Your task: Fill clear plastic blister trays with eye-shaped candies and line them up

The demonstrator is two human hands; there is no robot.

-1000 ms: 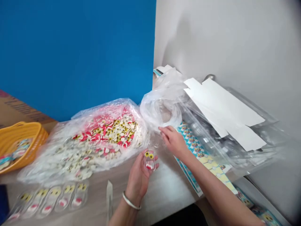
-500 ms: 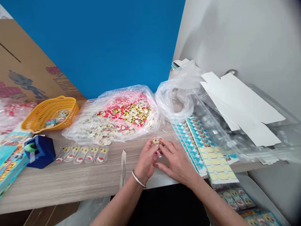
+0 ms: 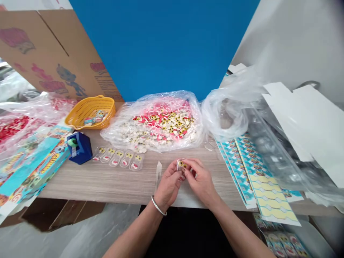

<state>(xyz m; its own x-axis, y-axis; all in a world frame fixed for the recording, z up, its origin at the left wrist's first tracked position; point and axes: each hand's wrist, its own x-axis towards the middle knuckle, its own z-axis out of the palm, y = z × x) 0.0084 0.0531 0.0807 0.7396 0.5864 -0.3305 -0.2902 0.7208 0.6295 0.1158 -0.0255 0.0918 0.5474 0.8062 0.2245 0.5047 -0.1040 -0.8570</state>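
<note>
My left hand (image 3: 170, 182) is closed around a small clear plastic blister shell (image 3: 180, 164) with yellow eye-shaped gummy pieces in it. The fingertips of my right hand (image 3: 199, 179) pinch at the shell's right side, partly covering it. To the left, several filled blister shells (image 3: 125, 159) with yellow eyes and a red-and-white piece lie in a row. Beyond my hands rests an open clear bag (image 3: 158, 123) of loose red, white and yellow gummy pieces. A pointed flat strip (image 3: 158, 172) lies beside my left wrist.
At left are a yellow basket (image 3: 92, 111) holding a few packs, a blue tape dispenser (image 3: 80, 148) and printed boxes (image 3: 40, 165). Printed card sheets (image 3: 271, 193), a plastic bag (image 3: 225, 114) and white cardboard (image 3: 303, 118) occupy the right. A blue panel (image 3: 166, 46) stands behind.
The view has swung left, so the table's things appear further right. My hands still hold the blister shell; it is tilted more upright, and my right fingers have shifted on it.
</note>
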